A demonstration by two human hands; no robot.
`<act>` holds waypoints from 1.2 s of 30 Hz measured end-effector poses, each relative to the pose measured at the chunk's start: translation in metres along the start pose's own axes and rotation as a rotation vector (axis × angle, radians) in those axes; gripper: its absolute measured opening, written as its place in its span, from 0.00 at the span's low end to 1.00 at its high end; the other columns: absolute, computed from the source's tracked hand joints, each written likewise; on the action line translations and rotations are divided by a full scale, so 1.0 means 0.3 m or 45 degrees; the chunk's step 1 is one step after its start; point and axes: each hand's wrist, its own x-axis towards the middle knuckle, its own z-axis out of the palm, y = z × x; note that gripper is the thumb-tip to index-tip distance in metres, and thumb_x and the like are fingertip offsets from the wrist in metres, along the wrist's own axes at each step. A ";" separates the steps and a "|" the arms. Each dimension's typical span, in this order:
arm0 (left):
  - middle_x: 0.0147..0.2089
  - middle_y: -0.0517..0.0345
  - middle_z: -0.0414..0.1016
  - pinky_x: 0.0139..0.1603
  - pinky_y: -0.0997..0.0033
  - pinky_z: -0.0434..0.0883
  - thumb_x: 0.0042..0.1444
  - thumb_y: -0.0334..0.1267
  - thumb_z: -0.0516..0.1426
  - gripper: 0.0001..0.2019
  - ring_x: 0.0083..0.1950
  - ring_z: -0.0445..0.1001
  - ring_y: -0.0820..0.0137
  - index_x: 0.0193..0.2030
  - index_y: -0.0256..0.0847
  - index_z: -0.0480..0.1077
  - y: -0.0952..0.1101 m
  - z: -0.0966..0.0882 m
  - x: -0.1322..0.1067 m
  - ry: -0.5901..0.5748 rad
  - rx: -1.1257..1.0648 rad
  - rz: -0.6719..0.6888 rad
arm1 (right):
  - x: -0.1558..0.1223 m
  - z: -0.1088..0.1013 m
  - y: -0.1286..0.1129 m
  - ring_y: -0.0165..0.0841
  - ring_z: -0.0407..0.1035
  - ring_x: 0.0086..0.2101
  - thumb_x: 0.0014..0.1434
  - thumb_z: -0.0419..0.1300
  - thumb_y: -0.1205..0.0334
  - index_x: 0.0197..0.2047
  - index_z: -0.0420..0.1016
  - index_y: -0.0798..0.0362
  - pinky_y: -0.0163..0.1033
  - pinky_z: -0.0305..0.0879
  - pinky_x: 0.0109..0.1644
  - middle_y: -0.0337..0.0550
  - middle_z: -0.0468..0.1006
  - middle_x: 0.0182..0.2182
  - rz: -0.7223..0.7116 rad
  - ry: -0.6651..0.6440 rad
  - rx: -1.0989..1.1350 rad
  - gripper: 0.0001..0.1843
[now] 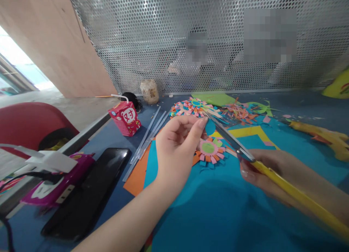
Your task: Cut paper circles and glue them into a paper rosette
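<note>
My left hand (178,146) is closed, thumb against the fingers, pinching a small round piece of blue paper (210,128). In my right hand (268,170) is a pair of scissors (240,148) with a yellow handle; the blades point up and left, their tips close to the blue piece and my left thumb. Below the fingertips, a layered paper flower (209,148) with a green centre and a pink and orange fringe lies on blue paper sheets (207,208). More fringed paper flowers (188,106) lie behind my left hand.
On the left are a black phone (89,194), a purple power strip (58,184) with a white plug, clear sticks (147,139) and a red drink carton (125,118). Paper scraps (241,113) lie farther back. A perforated metal screen (163,37) stands behind, people beyond it.
</note>
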 end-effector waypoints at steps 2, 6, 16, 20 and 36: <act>0.18 0.65 0.68 0.16 0.84 0.66 0.50 0.33 0.61 0.06 0.17 0.65 0.81 0.24 0.38 0.70 0.001 -0.001 0.001 -0.002 0.004 -0.011 | 0.001 0.002 0.001 0.26 0.52 0.18 0.51 0.55 0.43 0.21 0.61 0.52 0.29 0.51 0.17 0.33 0.56 0.17 -0.004 -0.003 -0.017 0.21; 0.18 0.65 0.68 0.17 0.82 0.66 0.50 0.34 0.61 0.07 0.17 0.65 0.81 0.24 0.38 0.70 0.001 -0.002 0.001 -0.004 0.010 -0.030 | -0.002 0.006 0.002 0.26 0.53 0.18 0.51 0.55 0.42 0.21 0.61 0.52 0.30 0.51 0.18 0.34 0.57 0.17 -0.005 0.074 -0.023 0.22; 0.17 0.66 0.67 0.16 0.83 0.65 0.50 0.34 0.61 0.06 0.16 0.65 0.81 0.24 0.37 0.69 0.000 -0.004 0.004 0.008 0.024 -0.012 | -0.006 0.002 0.014 0.26 0.52 0.18 0.51 0.56 0.42 0.21 0.62 0.52 0.29 0.51 0.18 0.33 0.56 0.17 0.054 0.025 0.001 0.22; 0.17 0.66 0.67 0.17 0.83 0.66 0.50 0.35 0.61 0.06 0.17 0.65 0.81 0.25 0.37 0.69 -0.001 -0.006 0.004 0.013 0.031 -0.021 | -0.008 0.004 0.010 0.26 0.53 0.19 0.50 0.56 0.40 0.21 0.62 0.52 0.30 0.53 0.19 0.34 0.57 0.18 0.075 0.020 0.040 0.23; 0.20 0.65 0.68 0.18 0.83 0.66 0.49 0.35 0.62 0.06 0.17 0.64 0.82 0.25 0.37 0.70 -0.011 -0.007 0.008 0.012 0.011 0.018 | -0.005 -0.016 -0.043 0.24 0.55 0.13 0.47 0.59 0.41 0.22 0.61 0.52 0.26 0.46 0.14 0.30 0.56 0.11 0.354 -0.128 0.092 0.22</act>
